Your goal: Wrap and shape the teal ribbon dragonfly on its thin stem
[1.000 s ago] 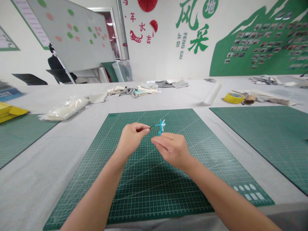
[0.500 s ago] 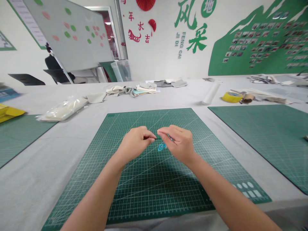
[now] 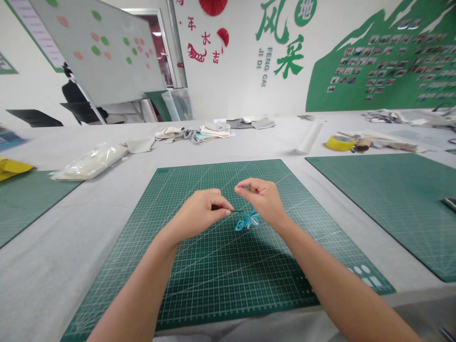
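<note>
My left hand (image 3: 201,211) pinches the end of a thin dark stem (image 3: 236,211) between thumb and fingertips. At the stem's other end hangs a blue flower-like ornament (image 3: 246,221) with pale beads or stripes, over the green cutting mat (image 3: 213,266). Up and to the right of the stem is my right hand (image 3: 260,197), its thumb and forefinger pressed together just above the ornament. Whatever is between those fingertips, if anything, is too small to make out.
Other cutting mats lie right (image 3: 384,199) and left (image 3: 32,199). Behind are a plastic-wrapped bundle (image 3: 92,163), fabric pieces (image 3: 213,130), a white roll (image 3: 309,137) and yellow tape (image 3: 340,142). A person (image 3: 73,92) is partly hidden behind the whiteboard (image 3: 107,57).
My right hand has lifted and moved slightly away from the stem, so more of the blue ornament shows. My left hand still holds the stem. The view has shifted a little.
</note>
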`<control>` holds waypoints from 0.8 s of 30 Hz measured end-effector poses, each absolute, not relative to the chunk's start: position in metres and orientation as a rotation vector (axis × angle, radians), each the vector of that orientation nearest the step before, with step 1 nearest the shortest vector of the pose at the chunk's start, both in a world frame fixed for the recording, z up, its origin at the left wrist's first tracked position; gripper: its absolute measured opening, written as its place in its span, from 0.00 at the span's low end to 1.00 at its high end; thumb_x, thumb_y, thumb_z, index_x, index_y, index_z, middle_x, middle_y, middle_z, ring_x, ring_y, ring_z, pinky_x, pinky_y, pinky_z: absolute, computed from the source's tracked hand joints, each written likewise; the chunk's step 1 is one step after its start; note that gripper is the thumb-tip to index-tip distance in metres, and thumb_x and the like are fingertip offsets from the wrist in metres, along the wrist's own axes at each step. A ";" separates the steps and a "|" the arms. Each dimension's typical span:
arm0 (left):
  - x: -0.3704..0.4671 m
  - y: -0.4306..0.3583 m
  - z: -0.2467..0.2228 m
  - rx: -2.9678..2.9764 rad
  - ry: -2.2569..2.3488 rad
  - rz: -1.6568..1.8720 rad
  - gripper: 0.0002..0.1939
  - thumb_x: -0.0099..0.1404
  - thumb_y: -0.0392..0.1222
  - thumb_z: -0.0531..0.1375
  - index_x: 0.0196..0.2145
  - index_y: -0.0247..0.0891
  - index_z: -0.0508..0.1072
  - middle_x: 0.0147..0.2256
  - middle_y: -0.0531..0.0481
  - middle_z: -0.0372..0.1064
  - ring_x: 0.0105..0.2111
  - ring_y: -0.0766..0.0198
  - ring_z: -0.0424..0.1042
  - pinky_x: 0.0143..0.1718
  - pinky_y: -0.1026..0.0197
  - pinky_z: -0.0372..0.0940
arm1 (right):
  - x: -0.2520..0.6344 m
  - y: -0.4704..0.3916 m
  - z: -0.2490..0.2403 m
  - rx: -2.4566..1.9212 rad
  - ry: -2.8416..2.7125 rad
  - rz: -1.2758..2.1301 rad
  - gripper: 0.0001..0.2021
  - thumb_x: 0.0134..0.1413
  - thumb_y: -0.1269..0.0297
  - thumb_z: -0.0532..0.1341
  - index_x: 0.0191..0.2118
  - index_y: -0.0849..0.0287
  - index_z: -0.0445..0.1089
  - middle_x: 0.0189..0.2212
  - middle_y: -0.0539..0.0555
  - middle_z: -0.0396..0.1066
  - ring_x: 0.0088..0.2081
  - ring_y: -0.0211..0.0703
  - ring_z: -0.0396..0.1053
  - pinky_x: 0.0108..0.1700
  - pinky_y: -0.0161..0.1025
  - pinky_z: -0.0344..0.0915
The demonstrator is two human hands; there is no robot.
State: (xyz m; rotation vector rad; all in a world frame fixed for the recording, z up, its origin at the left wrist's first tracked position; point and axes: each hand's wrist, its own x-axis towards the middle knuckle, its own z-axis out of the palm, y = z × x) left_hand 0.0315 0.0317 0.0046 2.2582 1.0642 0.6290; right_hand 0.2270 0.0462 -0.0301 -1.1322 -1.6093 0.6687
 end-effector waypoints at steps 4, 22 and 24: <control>0.031 0.029 0.010 2.177 0.974 0.644 0.07 0.61 0.36 0.60 0.32 0.41 0.79 0.27 0.53 0.67 0.28 0.67 0.66 0.32 0.62 0.59 | 0.230 0.054 -0.031 -1.123 -1.555 1.002 0.07 0.47 0.60 0.66 0.27 0.57 0.74 0.14 0.41 0.48 0.20 0.32 0.45 0.24 0.35 0.44; 0.027 0.038 0.006 1.691 1.063 0.921 0.07 0.55 0.37 0.64 0.33 0.39 0.81 0.27 0.52 0.67 0.28 0.67 0.63 0.31 0.63 0.56 | 0.225 0.062 -0.046 -1.115 -1.230 1.486 0.10 0.37 0.60 0.70 0.25 0.58 0.72 0.14 0.42 0.55 0.16 0.28 0.41 0.19 0.35 0.33; 0.025 0.043 0.000 1.460 1.103 0.967 0.08 0.53 0.39 0.67 0.33 0.38 0.80 0.24 0.53 0.66 0.24 0.70 0.59 0.27 0.65 0.54 | 0.227 0.064 -0.048 -1.054 -1.212 1.517 0.09 0.39 0.61 0.70 0.25 0.58 0.72 0.14 0.42 0.52 0.16 0.28 0.39 0.19 0.35 0.33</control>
